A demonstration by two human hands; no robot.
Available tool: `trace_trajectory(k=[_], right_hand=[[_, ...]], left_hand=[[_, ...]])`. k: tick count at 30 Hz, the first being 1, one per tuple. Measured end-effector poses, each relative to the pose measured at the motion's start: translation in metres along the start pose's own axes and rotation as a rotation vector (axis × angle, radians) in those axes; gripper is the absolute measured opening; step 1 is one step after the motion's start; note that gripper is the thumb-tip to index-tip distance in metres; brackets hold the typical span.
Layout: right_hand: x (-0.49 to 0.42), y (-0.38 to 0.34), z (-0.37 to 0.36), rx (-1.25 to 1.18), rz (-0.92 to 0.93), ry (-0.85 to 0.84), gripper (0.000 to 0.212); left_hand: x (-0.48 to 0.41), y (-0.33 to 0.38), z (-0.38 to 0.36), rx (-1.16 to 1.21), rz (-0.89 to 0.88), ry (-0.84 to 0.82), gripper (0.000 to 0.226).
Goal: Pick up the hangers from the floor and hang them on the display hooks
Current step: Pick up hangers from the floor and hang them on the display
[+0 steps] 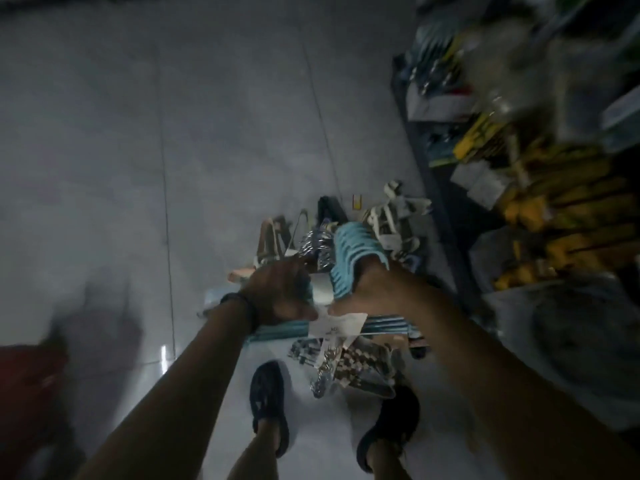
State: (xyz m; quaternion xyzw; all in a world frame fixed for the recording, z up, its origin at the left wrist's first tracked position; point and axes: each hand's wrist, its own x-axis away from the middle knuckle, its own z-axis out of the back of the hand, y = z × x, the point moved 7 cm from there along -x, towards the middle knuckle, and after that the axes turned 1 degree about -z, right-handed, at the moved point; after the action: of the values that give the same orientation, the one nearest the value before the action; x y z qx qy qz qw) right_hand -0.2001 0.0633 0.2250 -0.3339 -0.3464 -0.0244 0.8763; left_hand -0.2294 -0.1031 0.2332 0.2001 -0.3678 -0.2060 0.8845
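Nearest, two feet in dark sandals (268, 407) stand on the pale tiled floor (173, 150); just ahead of the right foot lies a bundle of checkered hangers (356, 370). Over it both forearms reach forward and meet on a bundle of blue hangers (353, 254). The left hand (280, 296), with a dark band at the wrist, curls round the bundle's left side; the right hand (367, 289) clutches its right side, so both are grasping the same bundle. A white paper tag (337, 323) hangs beneath the thumbs, and the bundle's lower bars run off to the right under the right wrist.

Beyond the hands more stock lies on the floor: pinkish hangers (270, 233) to the left, a cluster of metal hooks (315, 244) in the middle, white hangers (391, 216) to the right, close against the foot of the shelf unit (433, 188). The unit's dark edge closes the right side; its yellow goods (554, 209) are too blurred to name. To the left and ahead the floor runs open and wide; a blurred red thing (27, 375) sits at the lower left edge.
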Motion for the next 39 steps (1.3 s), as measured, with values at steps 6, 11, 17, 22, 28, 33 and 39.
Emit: trace_trajectory(k=[6,11,17,22,28,33,39], right_hand=[[0.144,-0.045,0.120,-0.150,-0.039,0.032,0.075],[0.239,-0.081,0.186,-0.322,0.055,0.264,0.086],[0.359,-0.083,0.278,-0.678,0.086,0.709,0.030],[0.415,-0.086,0.303,-1.161,0.169,0.761,0.040],[0.468,-0.102,0.319,-1.272,0.259,0.821,0.052],[0.538,-0.091,0.320,-0.760,-0.075,1.154,0.043],[0.657,-0.107,0.330,0.216,-0.527,1.564,0.039]], left_hand=[[0.072,0.168,0.133,-0.132,-0.218,0.164,0.102],[0.136,0.295,0.212,-0.426,-0.473,0.418,0.096],[0.231,0.340,0.264,-0.082,-0.258,1.301,0.091],[0.201,0.368,0.234,1.256,-0.179,0.677,0.107],[0.196,0.478,0.233,1.446,-0.459,0.084,0.014],[0.191,0.528,0.238,1.397,-0.520,0.124,0.017],[0.198,0.602,0.229,1.293,-0.654,0.046,0.049]])
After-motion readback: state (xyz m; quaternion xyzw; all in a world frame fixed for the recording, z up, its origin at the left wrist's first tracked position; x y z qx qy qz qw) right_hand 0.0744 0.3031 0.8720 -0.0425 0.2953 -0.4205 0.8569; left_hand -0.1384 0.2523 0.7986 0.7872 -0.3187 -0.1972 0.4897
